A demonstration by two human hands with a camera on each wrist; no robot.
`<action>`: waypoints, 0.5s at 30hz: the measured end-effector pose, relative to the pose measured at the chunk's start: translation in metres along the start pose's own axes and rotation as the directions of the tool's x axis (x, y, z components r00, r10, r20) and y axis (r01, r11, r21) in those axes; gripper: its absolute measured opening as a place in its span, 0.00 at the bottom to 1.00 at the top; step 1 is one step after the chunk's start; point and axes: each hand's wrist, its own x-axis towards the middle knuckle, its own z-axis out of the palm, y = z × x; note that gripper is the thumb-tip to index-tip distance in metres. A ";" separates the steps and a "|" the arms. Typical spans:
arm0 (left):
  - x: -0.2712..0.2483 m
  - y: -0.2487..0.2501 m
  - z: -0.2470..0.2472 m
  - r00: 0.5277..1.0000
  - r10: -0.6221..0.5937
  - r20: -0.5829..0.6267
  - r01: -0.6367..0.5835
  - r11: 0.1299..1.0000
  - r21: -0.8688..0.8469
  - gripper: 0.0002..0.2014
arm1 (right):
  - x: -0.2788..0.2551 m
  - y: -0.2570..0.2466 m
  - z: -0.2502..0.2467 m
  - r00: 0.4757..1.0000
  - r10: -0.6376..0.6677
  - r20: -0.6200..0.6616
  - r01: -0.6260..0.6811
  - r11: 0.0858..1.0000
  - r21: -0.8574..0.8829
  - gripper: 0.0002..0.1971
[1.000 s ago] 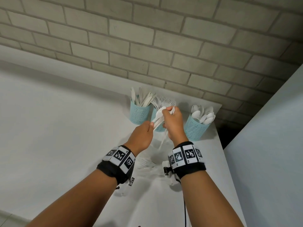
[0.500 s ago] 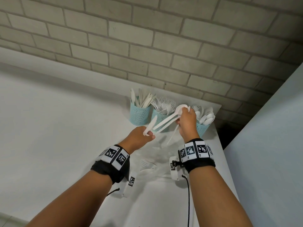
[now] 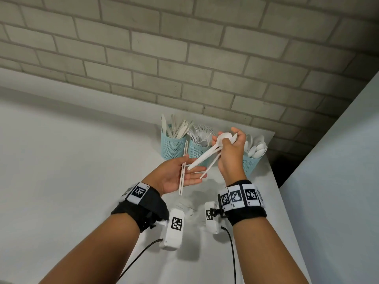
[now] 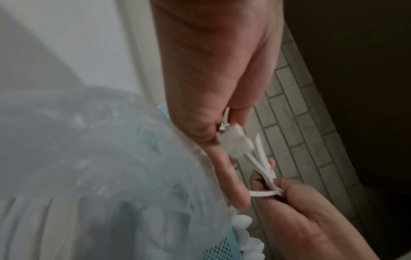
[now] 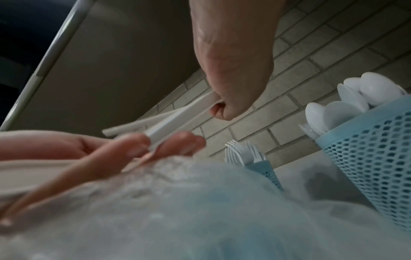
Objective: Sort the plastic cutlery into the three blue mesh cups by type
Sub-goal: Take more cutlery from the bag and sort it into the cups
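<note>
Since before, right hand (image 3: 230, 154) carried gripped spoons (image 3: 207, 154) rightward; left hand (image 3: 176, 175), fingers spread, cradles a knife (image 3: 183, 171).

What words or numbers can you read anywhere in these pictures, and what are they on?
No words, brands or numbers can be read.
The wristbands and the white wrist cameras carry only black-and-white square code patterns, not letters.
The blue mesh cups, the white cutlery and the brick wall bear no print that shows.

No readable text anywhere; the wristbands (image 3: 242, 198) carry only black-and-white square markers
</note>
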 end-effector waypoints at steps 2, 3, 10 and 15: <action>0.001 -0.002 0.000 1.000 -0.014 0.007 0.014 1.000 0.010 0.18 | -0.003 -0.002 -0.002 0.999 -0.046 -0.013 0.045 0.998 -0.052 0.20; 0.002 -0.003 0.001 1.000 -0.023 0.016 0.023 0.999 0.024 0.19 | -0.004 -0.002 -0.002 0.998 -0.060 -0.021 0.058 0.996 -0.072 0.20; 0.013 -0.012 0.015 0.995 0.091 -0.030 -0.084 0.980 0.182 0.12 | -0.014 0.001 0.003 0.985 -0.160 -0.063 0.150 0.980 -0.131 0.15; 0.020 -0.014 0.014 0.961 0.266 -0.076 -0.200 0.860 0.470 0.11 | -0.009 -0.009 0.001 0.997 0.031 -0.063 -0.022 0.989 0.143 0.07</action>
